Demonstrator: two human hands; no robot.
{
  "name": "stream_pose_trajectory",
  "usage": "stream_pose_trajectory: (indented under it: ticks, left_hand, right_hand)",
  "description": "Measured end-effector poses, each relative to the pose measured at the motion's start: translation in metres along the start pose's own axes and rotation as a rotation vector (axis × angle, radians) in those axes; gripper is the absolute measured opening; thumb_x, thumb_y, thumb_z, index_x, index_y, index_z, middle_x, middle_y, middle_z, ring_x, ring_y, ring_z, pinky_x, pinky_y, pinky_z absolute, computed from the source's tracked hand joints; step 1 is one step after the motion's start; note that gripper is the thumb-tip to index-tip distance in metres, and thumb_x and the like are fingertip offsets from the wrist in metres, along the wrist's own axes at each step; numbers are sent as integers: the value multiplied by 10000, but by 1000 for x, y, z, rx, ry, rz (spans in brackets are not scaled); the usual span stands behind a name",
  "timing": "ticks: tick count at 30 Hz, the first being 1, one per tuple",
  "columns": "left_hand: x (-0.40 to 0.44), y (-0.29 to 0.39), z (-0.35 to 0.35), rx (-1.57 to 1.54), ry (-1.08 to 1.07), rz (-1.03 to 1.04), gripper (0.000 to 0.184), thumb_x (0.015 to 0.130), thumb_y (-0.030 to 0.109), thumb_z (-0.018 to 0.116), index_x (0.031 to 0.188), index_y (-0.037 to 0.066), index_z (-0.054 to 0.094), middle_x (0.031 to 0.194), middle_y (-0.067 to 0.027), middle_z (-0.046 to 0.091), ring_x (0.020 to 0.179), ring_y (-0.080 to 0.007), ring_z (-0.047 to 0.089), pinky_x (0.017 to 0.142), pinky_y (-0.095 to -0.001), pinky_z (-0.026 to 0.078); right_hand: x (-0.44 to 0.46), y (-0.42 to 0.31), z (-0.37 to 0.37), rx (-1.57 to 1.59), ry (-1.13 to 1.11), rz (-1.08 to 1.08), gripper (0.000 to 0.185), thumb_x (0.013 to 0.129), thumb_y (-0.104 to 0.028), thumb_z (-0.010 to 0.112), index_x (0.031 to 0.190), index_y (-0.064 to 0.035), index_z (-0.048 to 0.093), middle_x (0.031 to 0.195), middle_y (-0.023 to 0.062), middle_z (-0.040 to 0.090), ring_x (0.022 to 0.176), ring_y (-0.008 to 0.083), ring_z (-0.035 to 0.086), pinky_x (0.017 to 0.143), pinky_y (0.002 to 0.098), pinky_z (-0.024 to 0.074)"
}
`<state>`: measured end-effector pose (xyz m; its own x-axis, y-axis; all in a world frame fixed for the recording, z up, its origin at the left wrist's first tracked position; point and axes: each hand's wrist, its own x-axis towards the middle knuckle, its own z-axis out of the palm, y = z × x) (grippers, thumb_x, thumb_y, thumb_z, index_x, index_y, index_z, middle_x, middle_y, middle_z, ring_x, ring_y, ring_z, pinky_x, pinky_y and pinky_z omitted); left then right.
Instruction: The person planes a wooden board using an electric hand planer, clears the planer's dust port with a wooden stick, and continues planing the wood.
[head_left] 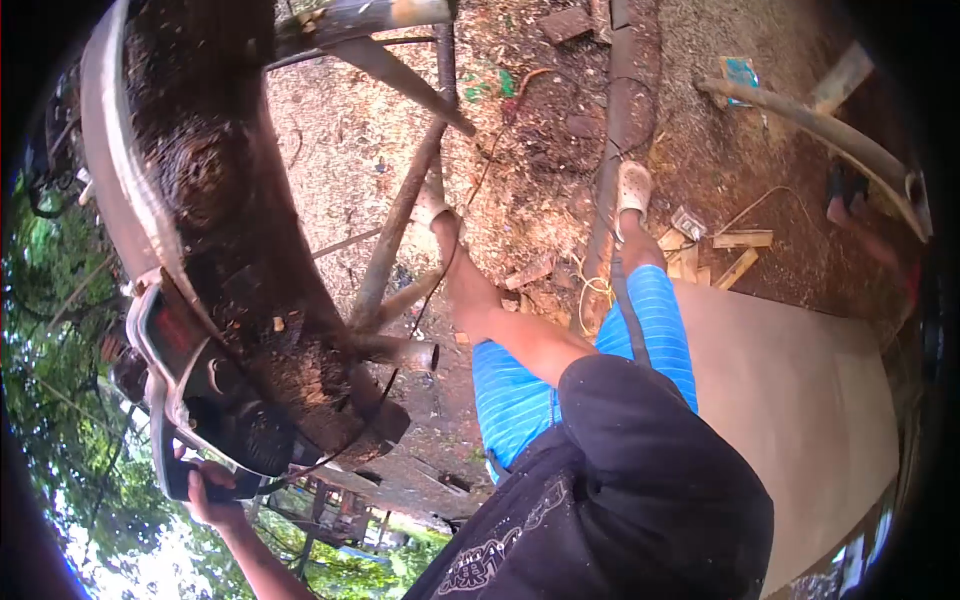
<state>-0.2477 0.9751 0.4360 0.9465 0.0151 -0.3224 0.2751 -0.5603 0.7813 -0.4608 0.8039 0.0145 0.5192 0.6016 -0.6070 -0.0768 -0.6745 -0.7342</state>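
Observation:
At the lower left, my left hand [212,492] grips the black handle of a corded power tool [230,405], its fingers wrapped round it. The tool lies against a large, dark, curved piece of wood [215,200] with wood dust on it. My right arm comes out of a black sleeve [640,430] and crosses towards my bare lower leg. Its hand does not stand out from the leg, so its fingers cannot be made out.
Wooden poles [395,235] brace the curved piece. A dark cable runs over the chip-strewn ground. My light clogs [633,190], wood offcuts [742,239], a brown sheet [790,390] and a curved branch [815,125] are in view. Part of another person's leg [870,235] shows far right.

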Motion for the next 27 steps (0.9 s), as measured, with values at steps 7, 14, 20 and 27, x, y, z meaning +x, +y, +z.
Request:
stream_pose_trajectory:
  ticks: [7,14,20,27]
  left_hand:
    - [3,5,0,175,-12,22,484,894,309,524,1260,11,422,582,0,446,483,-103,448,481,-244,383]
    - [1,9,-7,61,95,-96,524,874,308,532,1303,38,401,679,-5,494,555,-94,490,513,-237,432]
    - [8,-3,-18,110,23,-38,459,891,319,536,1261,54,474,661,19,472,554,-92,467,518,-259,408]
    - [7,-4,-12,96,-30,-47,464,883,317,560,1256,50,488,700,23,477,583,-79,462,537,-227,396]
  right_hand:
    - [21,-12,36,225,367,-207,667,654,-171,718,1292,-115,532,1278,152,519,1218,264,476,1043,528,341]
    - [-1,-5,65,254,243,-307,207,698,-194,618,834,-76,719,897,129,693,923,312,649,882,420,483]
    - [-128,175,28,129,482,36,198,708,-284,637,767,-104,693,776,100,670,792,268,651,859,441,438]
    - [-247,250,5,-159,702,79,93,740,-186,630,809,-125,625,854,45,593,993,212,575,992,449,344]
